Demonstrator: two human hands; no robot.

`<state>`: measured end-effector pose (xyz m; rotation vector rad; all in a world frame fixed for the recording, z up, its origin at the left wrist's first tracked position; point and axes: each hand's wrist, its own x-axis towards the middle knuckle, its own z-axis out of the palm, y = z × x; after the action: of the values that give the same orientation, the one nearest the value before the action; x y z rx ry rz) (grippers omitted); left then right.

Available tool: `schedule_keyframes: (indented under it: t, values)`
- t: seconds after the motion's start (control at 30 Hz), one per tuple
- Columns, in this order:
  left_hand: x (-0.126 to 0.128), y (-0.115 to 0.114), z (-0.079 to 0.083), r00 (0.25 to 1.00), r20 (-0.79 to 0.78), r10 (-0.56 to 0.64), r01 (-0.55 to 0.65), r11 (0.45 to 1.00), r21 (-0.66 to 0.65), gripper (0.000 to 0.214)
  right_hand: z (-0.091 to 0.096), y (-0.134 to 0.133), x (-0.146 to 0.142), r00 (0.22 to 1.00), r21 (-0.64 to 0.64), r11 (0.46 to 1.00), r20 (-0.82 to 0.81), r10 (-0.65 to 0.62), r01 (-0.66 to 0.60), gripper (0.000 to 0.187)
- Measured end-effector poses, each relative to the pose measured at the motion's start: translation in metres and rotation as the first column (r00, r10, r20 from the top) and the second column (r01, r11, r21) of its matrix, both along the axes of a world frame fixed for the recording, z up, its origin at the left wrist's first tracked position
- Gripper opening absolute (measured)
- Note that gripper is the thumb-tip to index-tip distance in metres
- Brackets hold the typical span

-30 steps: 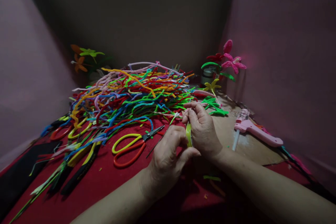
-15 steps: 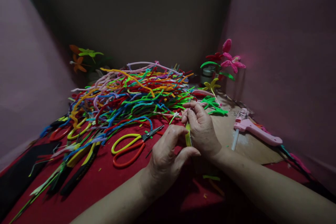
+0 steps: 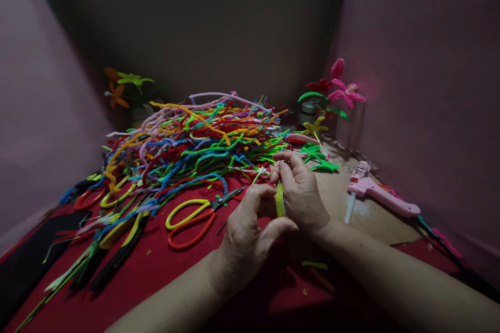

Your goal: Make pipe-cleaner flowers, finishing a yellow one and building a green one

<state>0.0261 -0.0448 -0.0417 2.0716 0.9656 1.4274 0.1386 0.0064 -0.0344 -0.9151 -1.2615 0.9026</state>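
Your right hand (image 3: 300, 192) grips the yellow tape roll (image 3: 279, 202); your left hand (image 3: 246, 231) curls beside it, can't tell if gripping; pink flower (image 3: 346, 94) beyond right hand looks finished, pipe-cleaner pile (image 3: 199, 138) beyond left looks unused

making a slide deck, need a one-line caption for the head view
Curved left hand beside right hand holding a narrow yellow roll, before heaped multicoloured fuzzy stems.

Left hand (image 3: 250, 229) curved, right hand (image 3: 300, 192) pinching
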Motion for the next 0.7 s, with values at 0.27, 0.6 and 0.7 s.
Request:
schedule_keyframes:
  t: [0.27,0.6,0.7]
  values:
    - [-0.002,0.000,0.001,0.998,-0.052,-0.033,0.036,0.997,0.062,0.017,0.000,-0.001,0.001,1.000,0.011,1.000,0.010,-0.015,0.015,0.013]
    - [-0.013,0.001,0.017,0.986,0.068,-0.151,0.160,0.972,-0.173,0.015,0.003,-0.003,0.001,0.999,-0.030,0.998,-0.029,0.046,-0.046,0.013]
    - [-0.015,0.005,0.018,0.995,-0.024,-0.094,0.093,0.995,-0.045,0.011,0.003,-0.002,0.000,0.995,-0.054,0.995,-0.061,0.075,-0.079,0.012]
